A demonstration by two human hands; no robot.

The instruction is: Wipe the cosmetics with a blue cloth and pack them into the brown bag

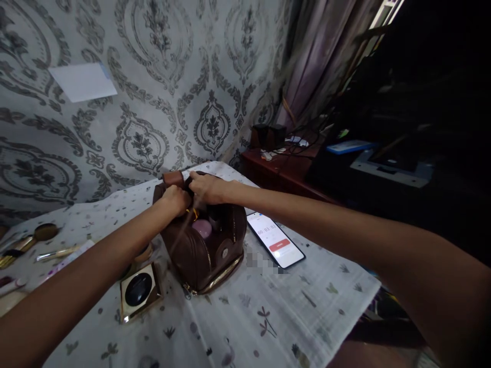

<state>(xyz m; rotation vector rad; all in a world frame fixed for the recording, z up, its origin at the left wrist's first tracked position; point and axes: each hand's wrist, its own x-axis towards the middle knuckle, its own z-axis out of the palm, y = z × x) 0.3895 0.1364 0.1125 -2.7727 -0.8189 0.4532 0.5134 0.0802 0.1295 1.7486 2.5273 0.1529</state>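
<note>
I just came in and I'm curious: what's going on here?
A person is handling an open brown handbag: the left grip and right grip are both toward the back of its mouth. A pink round item shows inside. A smartphone showing a timer lies to the right, a square gold-edged case to the left.

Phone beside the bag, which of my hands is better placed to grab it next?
Probably the right hand: the phone lies on its side of the bag, while your left hand is farther across.
</note>
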